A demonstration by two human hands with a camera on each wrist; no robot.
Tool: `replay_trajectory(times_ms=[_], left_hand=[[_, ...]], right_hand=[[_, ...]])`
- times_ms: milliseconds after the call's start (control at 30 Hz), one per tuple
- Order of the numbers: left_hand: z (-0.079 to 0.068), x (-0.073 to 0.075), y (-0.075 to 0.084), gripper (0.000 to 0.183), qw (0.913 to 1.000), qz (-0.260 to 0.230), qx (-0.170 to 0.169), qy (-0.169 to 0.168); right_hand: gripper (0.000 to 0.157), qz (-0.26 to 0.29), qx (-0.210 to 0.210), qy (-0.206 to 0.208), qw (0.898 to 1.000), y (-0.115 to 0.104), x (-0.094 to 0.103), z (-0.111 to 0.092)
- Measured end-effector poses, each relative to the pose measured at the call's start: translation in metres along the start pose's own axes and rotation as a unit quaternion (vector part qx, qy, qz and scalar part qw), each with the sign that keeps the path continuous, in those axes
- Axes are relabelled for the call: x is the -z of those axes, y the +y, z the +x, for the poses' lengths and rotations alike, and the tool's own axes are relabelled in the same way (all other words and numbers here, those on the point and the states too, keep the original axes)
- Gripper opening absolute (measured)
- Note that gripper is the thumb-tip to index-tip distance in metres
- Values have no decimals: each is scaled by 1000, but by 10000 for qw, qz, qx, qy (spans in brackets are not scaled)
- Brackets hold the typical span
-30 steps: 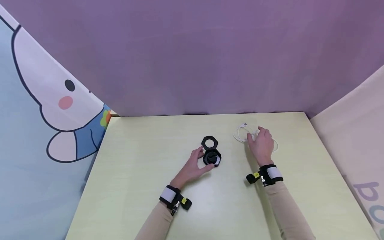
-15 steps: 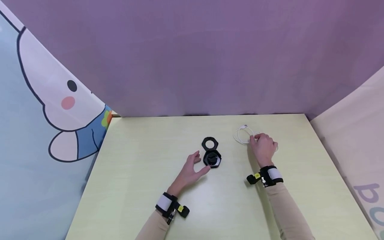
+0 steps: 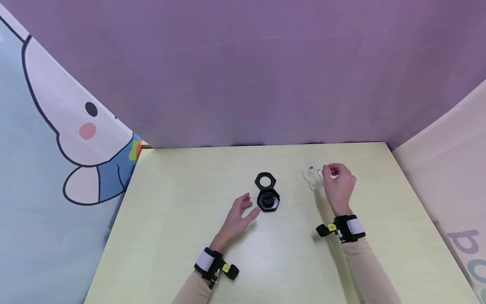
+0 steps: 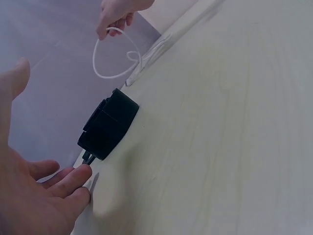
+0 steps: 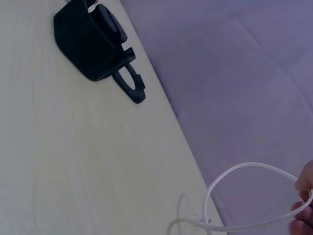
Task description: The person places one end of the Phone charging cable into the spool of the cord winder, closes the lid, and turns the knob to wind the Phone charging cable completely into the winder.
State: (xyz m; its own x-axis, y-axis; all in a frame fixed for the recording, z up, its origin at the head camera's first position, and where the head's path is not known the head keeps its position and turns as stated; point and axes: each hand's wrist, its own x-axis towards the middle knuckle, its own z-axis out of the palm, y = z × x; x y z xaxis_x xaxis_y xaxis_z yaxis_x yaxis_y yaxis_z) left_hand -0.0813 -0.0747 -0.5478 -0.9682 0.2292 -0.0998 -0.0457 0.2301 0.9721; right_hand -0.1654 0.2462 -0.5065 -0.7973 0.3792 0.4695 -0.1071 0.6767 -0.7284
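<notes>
My right hand pinches a white USB cable between thumb and fingers, over the right part of the table. A loop of the cable hangs from those fingertips in the right wrist view, and its plug ends dangle just left of the hand. Near the table's middle stands a black hexagonal case, its ring-shaped lid flipped open toward the back. Something round and dark sits inside the case. Just left of it, my left hand is held with thumb and fingers spread, holding nothing.
A pale wooden table carries everything. Behind it rises a purple cloth wall. On the left hangs a blue cloth with a cartoon figure, on the right a pale lettered cloth.
My left hand has drawn back leftward from the case. My right hand, first reaching over the cable, has taken hold of it and lifted part of it, moving slightly right.
</notes>
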Motion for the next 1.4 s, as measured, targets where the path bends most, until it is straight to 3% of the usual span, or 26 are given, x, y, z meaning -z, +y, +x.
replay_trajectory(times_ms=[267,467,633,767,933,1167,1400], left_hand=[[-3,1,1,76,9998,-46,-92,147],[-4,0,7,70,9983,-163,-457,320],[-4,-2,15,66,9967,-208,-689,380],[-5,-3,23,62,9946,-300,-910,397],[-7,-7,37,59,9915,-287,-1190,439],[-4,-14,58,58,9811,-60,-1881,449],[2,-22,72,52,9722,361,-2227,632]], right_hand=[[18,762,64,248,9968,-16,14,-3],[14,1196,566,686,9888,-32,26,-4],[8,1374,1005,932,9810,-63,42,-2],[6,1588,1240,1041,9739,-86,56,-1],[5,1768,1420,1205,9665,-97,65,1],[9,2129,1558,1611,9510,-104,74,3],[16,2708,1581,1858,9312,-130,82,-2]])
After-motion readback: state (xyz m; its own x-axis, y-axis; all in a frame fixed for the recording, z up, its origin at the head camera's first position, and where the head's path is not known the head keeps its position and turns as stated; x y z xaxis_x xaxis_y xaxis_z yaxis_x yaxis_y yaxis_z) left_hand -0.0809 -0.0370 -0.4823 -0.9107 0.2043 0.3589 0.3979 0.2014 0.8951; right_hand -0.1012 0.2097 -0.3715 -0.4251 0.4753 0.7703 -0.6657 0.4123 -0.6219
